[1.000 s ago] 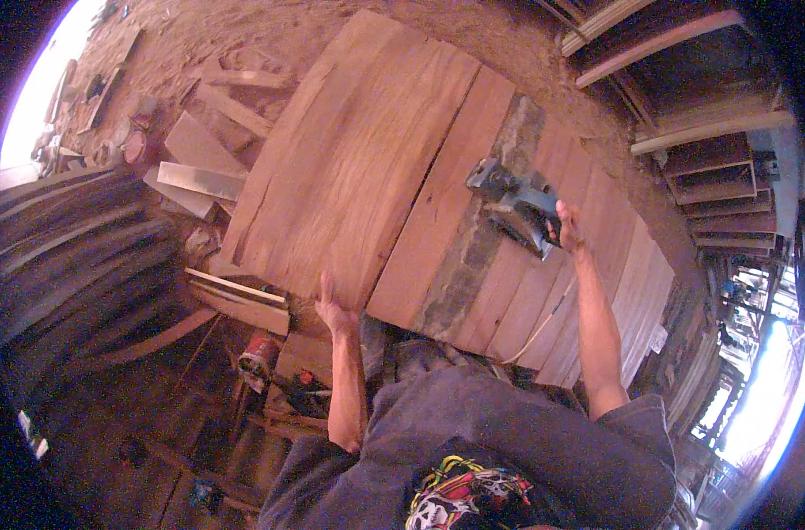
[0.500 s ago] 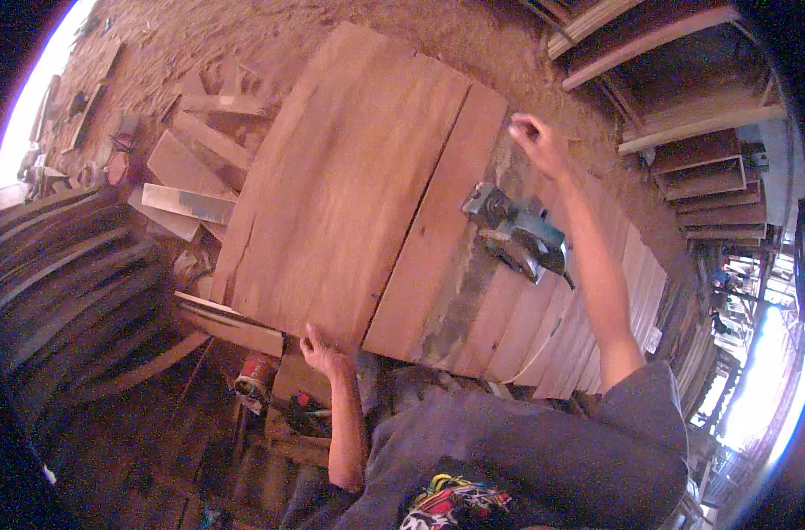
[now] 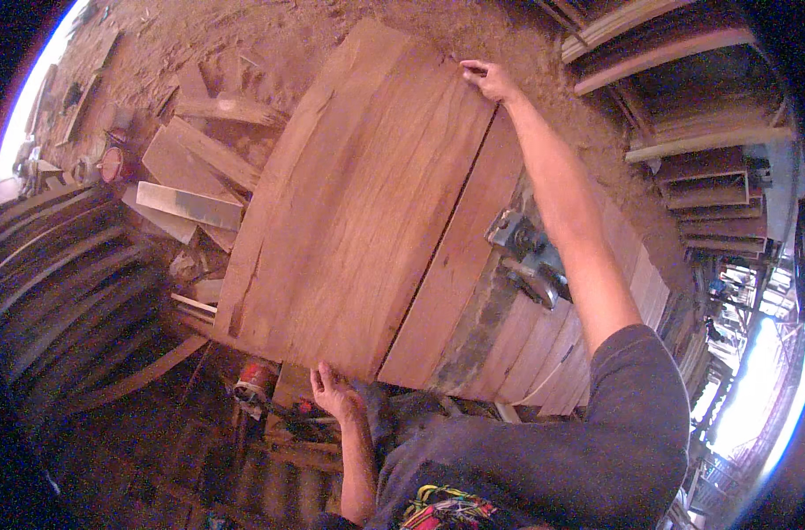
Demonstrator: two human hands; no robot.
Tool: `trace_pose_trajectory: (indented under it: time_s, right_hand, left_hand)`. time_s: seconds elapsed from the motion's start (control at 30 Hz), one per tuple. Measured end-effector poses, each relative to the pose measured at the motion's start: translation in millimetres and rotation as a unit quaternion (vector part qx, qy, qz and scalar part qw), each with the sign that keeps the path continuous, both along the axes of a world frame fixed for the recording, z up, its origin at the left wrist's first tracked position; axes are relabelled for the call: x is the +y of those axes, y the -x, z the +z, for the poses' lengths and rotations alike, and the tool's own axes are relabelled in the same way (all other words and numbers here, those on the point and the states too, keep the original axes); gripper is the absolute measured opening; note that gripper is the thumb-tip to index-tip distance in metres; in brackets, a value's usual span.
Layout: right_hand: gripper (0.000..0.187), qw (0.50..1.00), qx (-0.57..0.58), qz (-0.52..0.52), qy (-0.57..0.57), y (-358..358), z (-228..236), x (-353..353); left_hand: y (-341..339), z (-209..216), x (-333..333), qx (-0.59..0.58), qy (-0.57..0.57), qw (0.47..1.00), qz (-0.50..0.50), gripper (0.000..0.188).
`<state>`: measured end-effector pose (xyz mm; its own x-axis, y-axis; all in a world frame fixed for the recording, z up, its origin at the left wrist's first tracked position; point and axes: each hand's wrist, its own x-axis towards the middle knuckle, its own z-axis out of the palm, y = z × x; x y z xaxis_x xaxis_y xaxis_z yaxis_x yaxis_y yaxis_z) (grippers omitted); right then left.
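Head view: a wide wooden board (image 3: 349,212) lies at the left of a plank surface (image 3: 508,349). At its near edge is the half-open left hand (image 3: 339,397); at its far edge, the right hand (image 3: 491,81), fingers curled. Whether either grips is hard to tell. A power tool (image 3: 528,252) sits by the right forearm.

Power tool (image 3: 528,249) partly hidden, shirt (image 3: 544,468) cut off

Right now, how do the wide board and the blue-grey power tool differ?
The wide board is flat brown wood, the power tool bulky and blue-grey. The board is far larger than the tool. The left hand and right hand are at the board's edges, neither on the tool. Both lie before the person.
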<state>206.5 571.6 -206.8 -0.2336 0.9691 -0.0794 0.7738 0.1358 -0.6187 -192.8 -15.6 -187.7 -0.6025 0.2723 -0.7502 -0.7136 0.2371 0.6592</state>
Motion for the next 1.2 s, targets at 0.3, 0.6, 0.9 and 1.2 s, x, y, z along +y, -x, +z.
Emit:
trace_pose_trajectory:
  time_s: [0.3, 0.6, 0.9, 1.2]
  right_hand:
    - [0.037, 0.996, -0.025, -0.068, 0.059, 10.3, -10.0, -5.2]
    - [0.038, 0.998, 0.018, -0.059, 0.023, -9.4, -38.9, 6.3]
    - [0.044, 0.995, -0.094, -0.031, -0.017, -9.3, 2.0, -12.9]
    - [0.045, 0.999, -0.037, -0.016, 0.015, -26.5, -16.7, 4.0]
  left_hand:
    - [6.2, -19.4, -14.3, -0.019, -0.032, 0.999, -0.001, 0.030]
    - [10.5, -38.0, -25.5, -0.022, -0.024, 0.999, -0.042, 0.034]
    - [16.9, -19.2, -0.7, 0.087, -0.001, 0.983, -0.162, 0.035]
    - [22.9, -29.7, -22.4, 0.097, -0.026, 0.986, -0.132, 0.046]
